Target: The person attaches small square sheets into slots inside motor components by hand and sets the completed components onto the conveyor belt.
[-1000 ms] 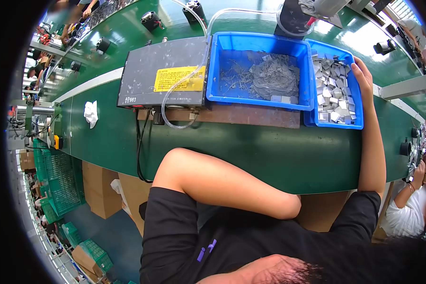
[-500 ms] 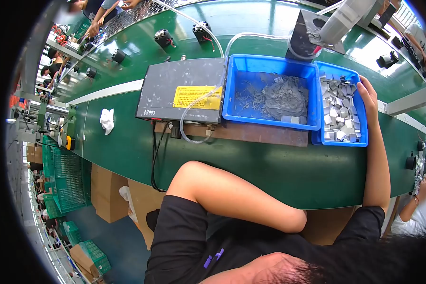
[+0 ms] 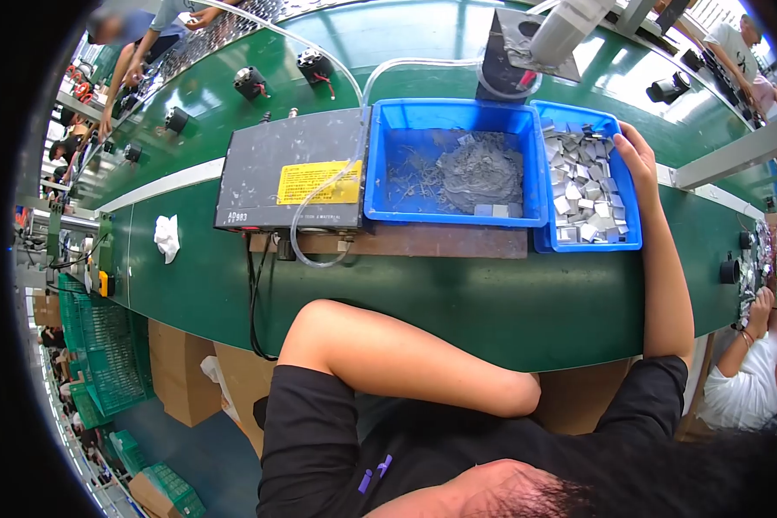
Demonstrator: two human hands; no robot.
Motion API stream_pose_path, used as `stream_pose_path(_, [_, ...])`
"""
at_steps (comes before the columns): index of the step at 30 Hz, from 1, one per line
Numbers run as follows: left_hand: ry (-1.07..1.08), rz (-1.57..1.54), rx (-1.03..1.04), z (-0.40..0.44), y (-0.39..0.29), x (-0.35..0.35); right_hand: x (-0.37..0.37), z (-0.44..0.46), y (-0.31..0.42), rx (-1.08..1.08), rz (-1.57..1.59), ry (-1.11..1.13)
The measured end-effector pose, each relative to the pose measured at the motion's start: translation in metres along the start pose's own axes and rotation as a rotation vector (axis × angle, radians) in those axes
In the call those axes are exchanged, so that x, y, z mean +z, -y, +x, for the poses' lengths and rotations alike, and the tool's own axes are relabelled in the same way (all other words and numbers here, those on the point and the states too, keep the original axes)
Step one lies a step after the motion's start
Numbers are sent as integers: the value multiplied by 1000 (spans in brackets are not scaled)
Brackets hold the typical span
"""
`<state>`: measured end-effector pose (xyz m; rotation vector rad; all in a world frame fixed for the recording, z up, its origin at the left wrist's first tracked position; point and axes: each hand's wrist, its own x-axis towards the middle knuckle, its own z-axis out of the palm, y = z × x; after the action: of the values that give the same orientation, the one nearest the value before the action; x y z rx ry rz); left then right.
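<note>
My right hand (image 3: pixel 637 157) is at the upper right corner of a narrow blue bin (image 3: pixel 591 246), its fingers closed on the rim. Many small silvery blocks (image 3: pixel 585 192) fill this bin. Beside it on the left stands a wider blue bin (image 3: pixel 457 216) with a grey clumpy mass (image 3: pixel 483 173) and a few small blocks (image 3: pixel 492 210) near its front wall. My left forearm (image 3: pixel 414 350) lies bent across in front of my body, along the table's near edge; the left hand is hidden from view.
A grey control box (image 3: pixel 259 177) with a yellow label and clear tube is left of the bins. Behind them stands a dark stand (image 3: pixel 505 65) with a grey cylinder. White crumpled tissue (image 3: pixel 167 238) lies on the green table (image 3: pixel 423 293). Other people work along the far side and at right.
The whole view has shifted as the camera moved. My right hand stays on the narrow bin's rim, and the left forearm keeps its bent pose.
</note>
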<state>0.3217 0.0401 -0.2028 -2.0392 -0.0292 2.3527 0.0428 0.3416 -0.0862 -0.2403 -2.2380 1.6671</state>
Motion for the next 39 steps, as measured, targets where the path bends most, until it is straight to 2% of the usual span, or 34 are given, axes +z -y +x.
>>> stream_pose_path(5, [-107,17,-30,-8,-1,3,-2,0,-2,18,23,8])
stream_pose_path(6, [-125,18,-35,-17,68,-59,-2,1,-2,18,30,12])
stream_pose_path(7, [-143,19,-40,-8,0,0,-1,0,-1,18,25,10])
stream_pose_path(10, [-195,23,-55,-8,-6,14,0,-1,3,26,9,22])
stream_pose_path(17, [-322,35,-94,-9,-11,16,0,-1,4,-5,-8,-6])
stream_pose_path(26, [-456,-54,-26,0,-6,27,1,-1,3,21,22,9])
stream_pose_path(27, [-468,-66,-14,-36,65,9,2,-1,5,23,19,10])
stream_pose_path(28, [-481,-78,-2,4,2,26,1,-1,4,25,16,10])
stream_pose_path(33, [-548,-152,53,15,22,17,-7,3,-7,-7,-16,11])
stream_pose_path(39, [-595,-274,59,29,13,29,0,10,-19,7,48,48])
